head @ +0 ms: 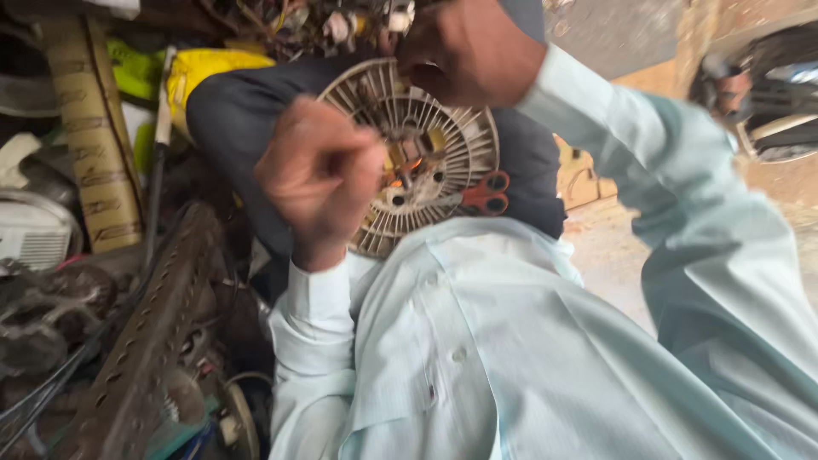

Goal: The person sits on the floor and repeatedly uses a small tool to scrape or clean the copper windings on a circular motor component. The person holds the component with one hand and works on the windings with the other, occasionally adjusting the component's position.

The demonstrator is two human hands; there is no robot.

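Observation:
A round white ribbed disc [443, 145] with a motor core and copper windings at its middle rests on my dark-trousered lap. My right hand [467, 49] grips its upper rim. My left hand [319, 181], blurred, is curled into a fist at the disc's left edge, close to the core; I cannot tell whether anything is in it. Red-handled scissors [484, 194] lie on the disc's right side. My pale shirt fills the lower part of the view.
A perforated metal angle bar [158, 328] and dark cables lie at the lower left. A cardboard tube [89, 136], a yellow bag [213, 68] and a white appliance [34, 232] stand to the left. Tangled parts [324, 21] are at the top. A motorcycle [771, 94] is at the upper right.

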